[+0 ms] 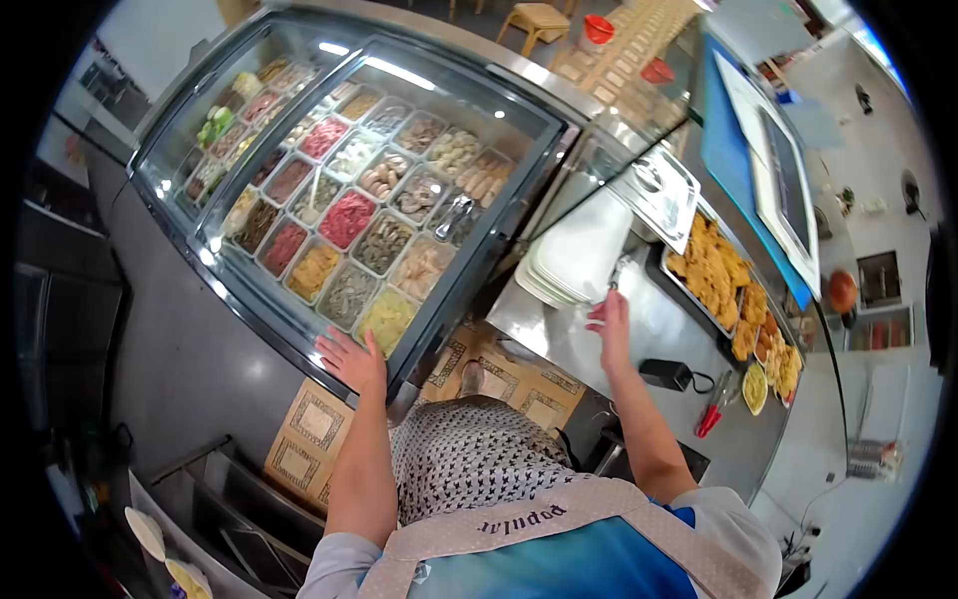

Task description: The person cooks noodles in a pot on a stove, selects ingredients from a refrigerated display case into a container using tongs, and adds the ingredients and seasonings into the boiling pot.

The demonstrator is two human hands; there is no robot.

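Note:
My left hand (354,360) lies with fingers spread on the front edge of a glass display case (225,285), near a container of pale yellow food (387,319). My right hand (611,321) is over the steel counter (659,344), its fingers apart. Its fingertips are close to the end of a metal utensil (621,272), perhaps tongs; whether they touch it I cannot tell. Left of that hand is a stack of white trays (574,250). Inside the case, rows of containers hold foods such as red meat (347,218) and orange pieces (313,270).
A tray of fried food (709,265) is on the right, below a metal lid (659,190). A black box (665,374), red-handled tongs (713,411) and a yellow bowl (755,387) stand nearer. A stool (539,20) and red bucket (597,32) are beyond the case.

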